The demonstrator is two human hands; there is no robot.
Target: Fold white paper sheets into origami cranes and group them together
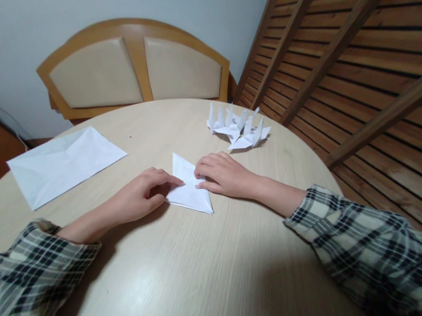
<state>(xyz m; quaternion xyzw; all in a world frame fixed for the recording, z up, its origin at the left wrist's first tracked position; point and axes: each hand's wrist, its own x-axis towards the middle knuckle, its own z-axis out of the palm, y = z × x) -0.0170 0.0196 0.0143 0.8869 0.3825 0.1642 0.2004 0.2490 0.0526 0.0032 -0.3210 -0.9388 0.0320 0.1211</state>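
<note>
A small folded white paper (188, 188), diamond-shaped with pointed ends, lies flat on the round light wooden table (177, 293). My left hand (142, 194) rests on its left edge with fingers curled, the fingertips pressing the paper down. My right hand (224, 174) presses the paper's right side, fingers bent and close together. Both hands touch the same piece. Plaid sleeves cover both forearms.
A larger creased white sheet (64, 163) lies at the table's far left. Several finished folded paper cranes (239, 127) sit in a cluster at the far right. A cushioned wooden chair (135, 68) stands behind the table. Slatted wooden panelling (358, 47) fills the right side.
</note>
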